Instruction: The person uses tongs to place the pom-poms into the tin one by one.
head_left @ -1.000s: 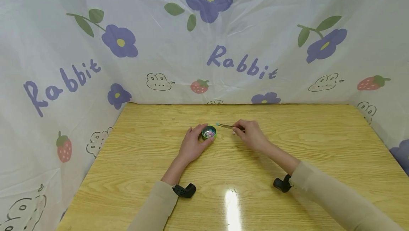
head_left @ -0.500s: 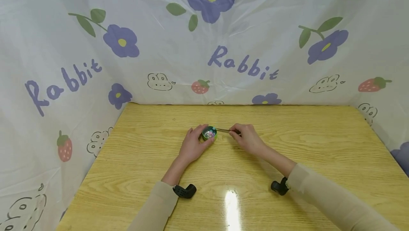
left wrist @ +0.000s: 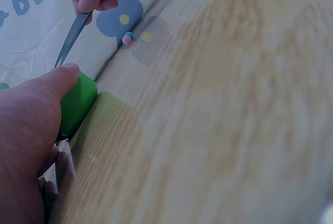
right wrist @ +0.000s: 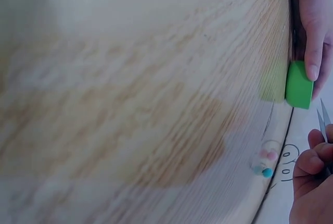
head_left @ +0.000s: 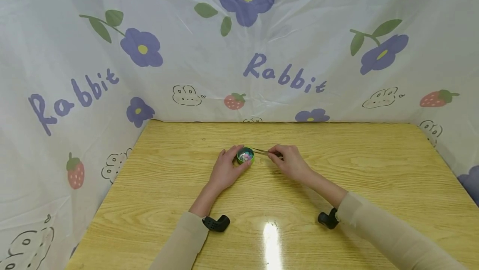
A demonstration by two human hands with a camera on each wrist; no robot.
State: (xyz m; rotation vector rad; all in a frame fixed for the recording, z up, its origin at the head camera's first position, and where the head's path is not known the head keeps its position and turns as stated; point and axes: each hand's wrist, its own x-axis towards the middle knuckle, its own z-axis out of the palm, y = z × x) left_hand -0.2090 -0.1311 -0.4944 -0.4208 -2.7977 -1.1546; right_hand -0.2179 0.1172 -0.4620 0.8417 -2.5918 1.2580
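Note:
My left hand (head_left: 224, 170) holds a small round green bowl (left wrist: 79, 101) on the table, thumb and fingers around its sides. Pink and teal little balls (head_left: 246, 157) lie inside it. My right hand (head_left: 290, 160) pinches tweezers (head_left: 261, 152), their tips at the bowl's right rim. The two prongs stand slightly apart, and I see no ball between them. On the table near my right hand, the right wrist view shows a pink ball (right wrist: 268, 154) and a teal ball (right wrist: 267, 172); in the head view that hand hides them.
The wood-grain table (head_left: 168, 220) reaches back to a white printed cloth (head_left: 209, 70) that hangs behind and at the sides. Black wrist devices sit on the left wrist (head_left: 217, 223) and the right wrist (head_left: 328, 219).
The tweezers have moved left from beside the bowl to its rim with a teal ball. Their prongs have parted and the ball has left the tips. The left hand keeps its place.

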